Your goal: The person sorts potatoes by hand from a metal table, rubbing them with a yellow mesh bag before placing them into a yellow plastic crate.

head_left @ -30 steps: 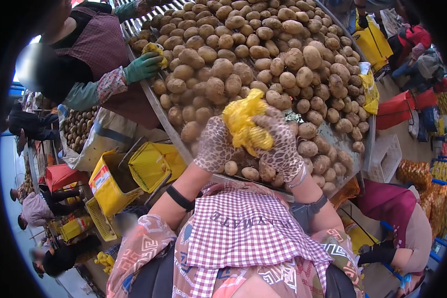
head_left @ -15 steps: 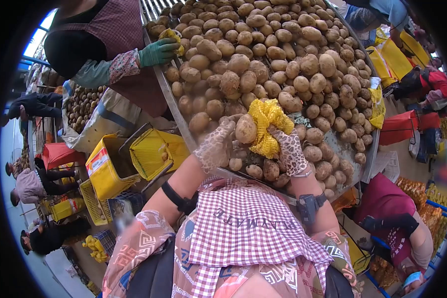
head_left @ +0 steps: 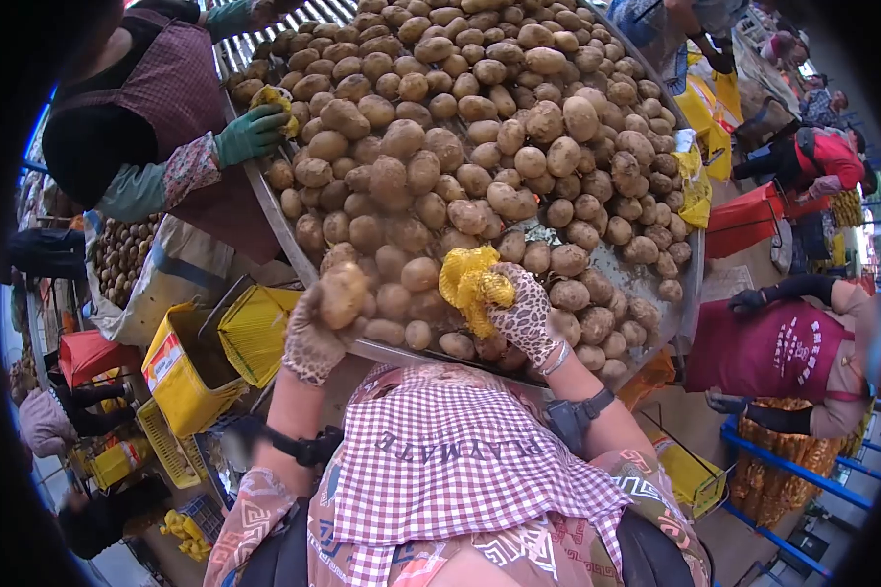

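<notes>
My left hand [head_left: 313,342], in a leopard-print glove, is closed around a potato [head_left: 344,295] at the near left edge of the metal table. The potato looks slightly blurred. In my right hand [head_left: 526,311], gloved in the same print, is a bunched yellow mesh net [head_left: 470,284], held above the potatoes. A broad heap of soil-marked potatoes [head_left: 509,166] lies just beyond both hands. The right palm and part of the net's underside are hidden.
The table's metal rim [head_left: 269,210] runs along the left. A co-worker's green glove [head_left: 250,135] holds another yellow net there. Yellow baskets [head_left: 191,367] stand on the floor at left. A person in a maroon apron [head_left: 778,352] is at right.
My left hand has moved left and toward me with the potato, away from the net. The net stays in my right hand. The whole view has shifted a little.
</notes>
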{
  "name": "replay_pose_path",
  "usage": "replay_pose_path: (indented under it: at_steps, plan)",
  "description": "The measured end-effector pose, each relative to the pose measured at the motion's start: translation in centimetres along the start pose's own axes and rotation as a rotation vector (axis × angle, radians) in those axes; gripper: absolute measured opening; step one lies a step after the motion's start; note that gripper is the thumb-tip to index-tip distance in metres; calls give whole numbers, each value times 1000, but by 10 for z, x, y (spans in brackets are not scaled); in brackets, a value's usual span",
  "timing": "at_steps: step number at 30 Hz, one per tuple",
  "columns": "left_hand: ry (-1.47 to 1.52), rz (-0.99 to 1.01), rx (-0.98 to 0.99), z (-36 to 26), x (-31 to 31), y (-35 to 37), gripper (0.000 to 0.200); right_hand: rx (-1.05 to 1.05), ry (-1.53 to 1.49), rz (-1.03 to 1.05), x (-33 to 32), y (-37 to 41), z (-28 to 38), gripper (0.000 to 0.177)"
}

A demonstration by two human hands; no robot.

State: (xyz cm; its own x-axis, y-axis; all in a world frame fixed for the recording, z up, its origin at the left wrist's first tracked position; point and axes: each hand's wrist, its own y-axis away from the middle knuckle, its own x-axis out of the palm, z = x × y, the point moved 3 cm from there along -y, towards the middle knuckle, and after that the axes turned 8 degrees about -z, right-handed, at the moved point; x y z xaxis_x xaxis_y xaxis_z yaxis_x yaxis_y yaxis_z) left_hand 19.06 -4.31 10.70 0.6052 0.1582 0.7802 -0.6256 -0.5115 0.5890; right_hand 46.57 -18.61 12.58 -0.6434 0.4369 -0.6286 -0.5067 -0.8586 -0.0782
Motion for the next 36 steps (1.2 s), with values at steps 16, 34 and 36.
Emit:
replay_pose_path:
  at_steps: [16, 34, 36]
  plan:
    - [389, -1231, 517, -106, -263, 32, 43, 621, -943, -416, -123, 61, -117, 51]
    - [-2279, 459, 1158, 119, 249, -163, 57, 542, -1010, -741, -103, 123, -108, 51]
    - [-2411, 448, 1138, 137, 272, -200, 66, 552, -1007, -790, -105, 140, -110, 51]
